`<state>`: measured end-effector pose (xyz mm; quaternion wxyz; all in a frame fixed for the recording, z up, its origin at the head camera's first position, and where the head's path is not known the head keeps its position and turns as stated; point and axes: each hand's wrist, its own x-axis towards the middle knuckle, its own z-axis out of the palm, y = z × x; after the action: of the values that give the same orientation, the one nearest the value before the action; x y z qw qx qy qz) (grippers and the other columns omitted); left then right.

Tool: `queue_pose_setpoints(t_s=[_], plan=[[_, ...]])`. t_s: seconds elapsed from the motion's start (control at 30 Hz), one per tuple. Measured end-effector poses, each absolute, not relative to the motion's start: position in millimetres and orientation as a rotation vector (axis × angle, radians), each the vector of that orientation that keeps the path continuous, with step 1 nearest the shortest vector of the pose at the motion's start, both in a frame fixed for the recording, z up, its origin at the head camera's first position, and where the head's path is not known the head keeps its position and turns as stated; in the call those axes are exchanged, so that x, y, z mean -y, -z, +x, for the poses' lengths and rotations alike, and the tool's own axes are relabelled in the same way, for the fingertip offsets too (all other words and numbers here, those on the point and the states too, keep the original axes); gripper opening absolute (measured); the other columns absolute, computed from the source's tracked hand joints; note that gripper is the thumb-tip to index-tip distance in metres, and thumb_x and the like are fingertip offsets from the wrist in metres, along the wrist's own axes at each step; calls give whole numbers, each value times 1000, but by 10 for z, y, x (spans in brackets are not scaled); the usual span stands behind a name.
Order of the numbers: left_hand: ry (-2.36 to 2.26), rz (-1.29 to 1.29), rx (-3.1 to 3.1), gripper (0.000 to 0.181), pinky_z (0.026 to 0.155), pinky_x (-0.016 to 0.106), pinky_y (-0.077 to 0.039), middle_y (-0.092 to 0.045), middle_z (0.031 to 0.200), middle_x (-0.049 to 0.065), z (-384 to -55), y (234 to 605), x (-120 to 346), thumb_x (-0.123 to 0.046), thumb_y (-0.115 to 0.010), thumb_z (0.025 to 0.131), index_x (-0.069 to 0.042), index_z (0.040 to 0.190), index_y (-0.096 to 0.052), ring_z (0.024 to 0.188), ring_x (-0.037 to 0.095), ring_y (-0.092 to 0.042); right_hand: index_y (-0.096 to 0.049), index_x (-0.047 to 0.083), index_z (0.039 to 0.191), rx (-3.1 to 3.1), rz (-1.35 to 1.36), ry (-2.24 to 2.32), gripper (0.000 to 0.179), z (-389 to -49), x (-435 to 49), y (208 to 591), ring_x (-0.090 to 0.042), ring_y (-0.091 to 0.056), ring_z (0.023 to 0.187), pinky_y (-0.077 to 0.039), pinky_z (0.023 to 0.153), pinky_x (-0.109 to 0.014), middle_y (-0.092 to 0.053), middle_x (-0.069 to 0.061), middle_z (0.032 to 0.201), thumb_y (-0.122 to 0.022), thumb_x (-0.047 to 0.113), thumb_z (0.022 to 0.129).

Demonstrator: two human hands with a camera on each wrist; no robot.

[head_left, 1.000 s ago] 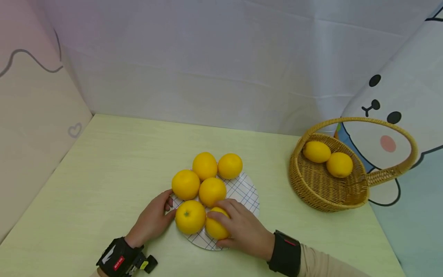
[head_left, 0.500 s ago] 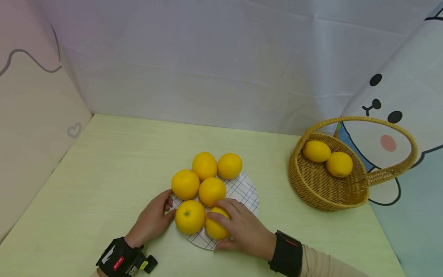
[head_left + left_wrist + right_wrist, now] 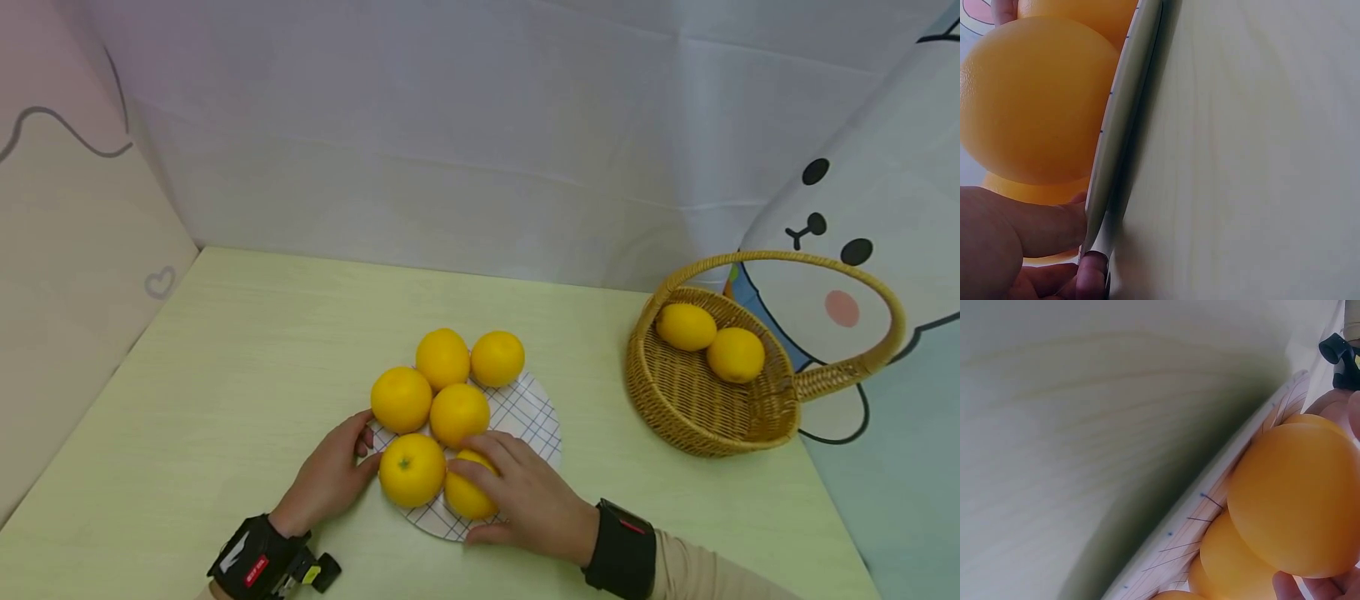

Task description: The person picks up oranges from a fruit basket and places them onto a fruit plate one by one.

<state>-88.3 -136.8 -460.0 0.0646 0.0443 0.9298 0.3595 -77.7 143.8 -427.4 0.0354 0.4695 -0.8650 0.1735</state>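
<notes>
1. I see the right hand (image 3: 528, 492) over the front right yellow fruit (image 3: 468, 496). Its fingers bend round the top and far side of that fruit. The thumb lies low, by the near rim of the round plate (image 3: 536, 412). I can't tell how tightly it holds on.
2. The left hand (image 3: 326, 479) is at the left side of the plate. From the left wrist I see it pinch the edge, with the thumb above and a fingertip below.
3. The held fruit is on the plate, next to the fruit with a green spot (image 3: 412, 470). Behind them are the middle fruit (image 3: 460, 415), the left fruit (image 3: 401, 399) and two back fruits (image 3: 442, 358) (image 3: 497, 358). The back ones hide the rim, so I can't see just how they sit on it.
4. The basket (image 3: 663, 417) stands well apart on the table (image 3: 262, 350), over to the right. Two more yellow fruits (image 3: 686, 326) (image 3: 736, 355) lie in it, side by side.
5. What is done, I think: six fruits are together at the plate.
6. What is left, I think: the right hand has not let go yet. The basket pair is away from the plate, and I can't tell if it is part of the job.
</notes>
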Motion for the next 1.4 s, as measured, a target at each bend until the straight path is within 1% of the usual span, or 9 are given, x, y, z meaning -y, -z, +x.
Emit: queue_pose_setpoints(t_s=[0.3,0.4,0.6,0.77,0.93,1.07,1.13,1.27,1.4], plan=[[-1097,138,-2804,45,71,34,-38,-49,89,2,-882,4600,1368,-11,-66,86,1,125,-49,82,17,-45,-42,17,140,2605,1454,-555,81,-772,-1425,4271,-21,-37,127,-36,104,-37,-40,-6,140,-64,60,75],[-1101,138,-2806,44,71,34,-38,-49,89,2,-875,4596,1371,-11,-66,85,2,124,-50,81,17,-45,-42,16,141,2595,1447,-546,79,-765,-1422,4252,-22,-37,127,-36,104,-38,-40,-7,140,-60,61,78],[-1103,136,-2807,46,71,34,-38,-49,89,2,-876,4587,1366,-11,-66,85,3,126,-49,82,17,-45,-46,17,136,2578,1362,-600,69,-802,-1464,4083,-19,-36,129,-35,105,-38,-43,-6,139,-59,58,83],[-1097,116,-2796,48,71,34,-38,-49,90,2,-873,4577,1360,-11,-66,85,3,128,-49,82,17,-45,-49,11,133,2480,1265,-611,60,-961,-1612,3822,-24,-39,127,-34,104,-43,-46,-10,138,-56,50,89],[-1099,116,-2788,48,70,34,-38,-49,90,2,-875,4565,1357,-11,-66,86,2,128,-49,82,17,-45,-54,6,129,2429,1103,-653,53,-1138,-1868,3487,-27,-45,121,-38,99,-44,-51,-12,133,-58,42,90],[-1108,121,-2785,47,70,34,-38,-49,90,2,-877,4567,1359,-11,-65,86,1,129,-49,82,17,-45,-62,6,117,2415,956,-665,39,-1275,-2114,3283,-25,-52,112,-43,93,-42,-60,-12,121,-69,26,84],[-1112,125,-2785,47,70,34,-38,-49,90,2,-879,4576,1360,-11,-65,86,1,129,-49,82,17,-45,-65,7,111,2438,869,-667,31,-1352,-2246,3222,-23,-55,107,-45,90,-41,-63,-10,114,-70,20,83],[-1115,132,-2788,48,70,34,-38,-49,90,2,-882,4593,1360,-11,-65,86,1,129,-48,82,17,-45,-66,6,104,2531,709,-635,21,-1532,-2541,3160,-20,-56,93,-47,79,-41,-65,-7,102,-67,17,86],[-1123,135,-2789,47,70,34,-38,-49,90,2,-879,4598,1355,-12,-65,86,1,129,-49,82,17,-44,-67,5,105,2657,549,-632,21,-1717,-2845,3143,-22,-57,91,-47,76,-44,-65,-9,100,-64,18,88]])
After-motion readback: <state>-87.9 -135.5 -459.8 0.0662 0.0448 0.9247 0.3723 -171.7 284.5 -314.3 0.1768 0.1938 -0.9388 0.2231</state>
